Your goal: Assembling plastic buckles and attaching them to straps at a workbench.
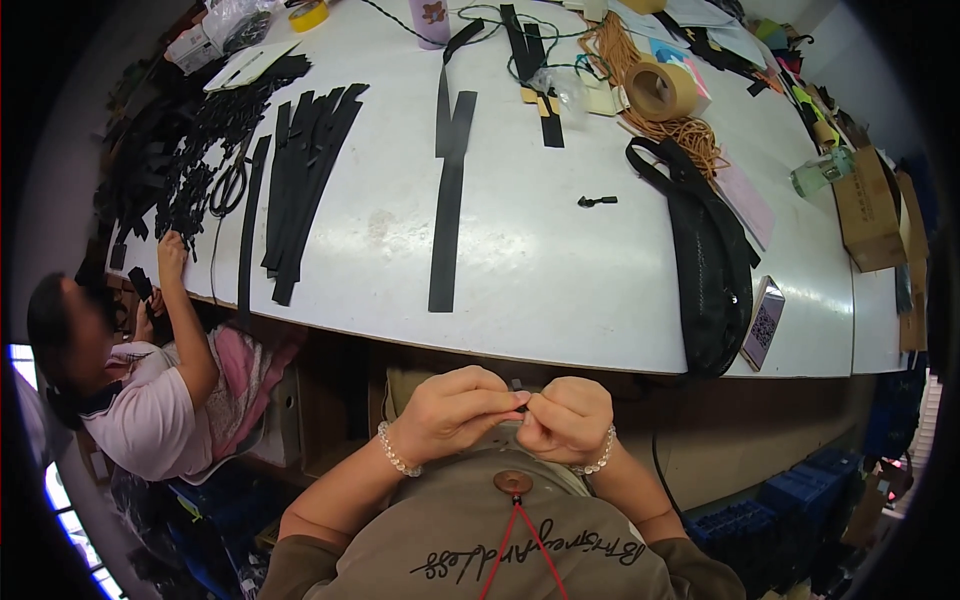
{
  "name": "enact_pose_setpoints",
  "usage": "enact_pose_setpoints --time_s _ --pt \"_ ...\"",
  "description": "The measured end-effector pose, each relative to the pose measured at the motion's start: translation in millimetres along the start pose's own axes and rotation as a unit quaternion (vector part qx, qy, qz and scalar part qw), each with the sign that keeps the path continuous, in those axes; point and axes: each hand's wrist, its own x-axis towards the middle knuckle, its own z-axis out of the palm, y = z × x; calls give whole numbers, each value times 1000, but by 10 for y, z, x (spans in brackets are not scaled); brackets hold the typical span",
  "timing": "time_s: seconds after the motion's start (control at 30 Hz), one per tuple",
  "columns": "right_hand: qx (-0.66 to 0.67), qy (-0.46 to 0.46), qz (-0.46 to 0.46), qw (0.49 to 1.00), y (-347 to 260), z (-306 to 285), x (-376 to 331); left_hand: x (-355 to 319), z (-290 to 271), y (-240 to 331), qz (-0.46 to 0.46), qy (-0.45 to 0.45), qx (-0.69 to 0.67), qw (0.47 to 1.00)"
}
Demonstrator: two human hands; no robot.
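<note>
Close to my body, just off the table's near edge, my left hand (458, 412) and my right hand (568, 420) meet fingertip to fingertip. Both are closed in a pinch on a small black piece (517, 386). Only a bit of it shows between the fingers, so its exact kind is hidden. Straight ahead, a long flat black strap (450, 220) lies lengthwise on the white table (370, 230). A similar small black piece (597, 202) with a narrow end rests farther right.
A black bag (705, 270) and a phone (764, 322) lie at the right edge. Black straps (310, 190), scissors (229, 187) and a dark heap of pieces sit left, where a co-worker (150, 390) reaches in. Tape (660, 91) and brown cord are at the back.
</note>
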Motion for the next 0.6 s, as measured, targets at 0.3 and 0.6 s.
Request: enact_pose_setpoints --time_s 0.3,0.6 --pt "54 41 105 992 -63 51 27 -24 26 62 -45 17 -32 998" --pt "26 26 50 998 -30 -1 103 -110 106 11 -130 98 -162 973"
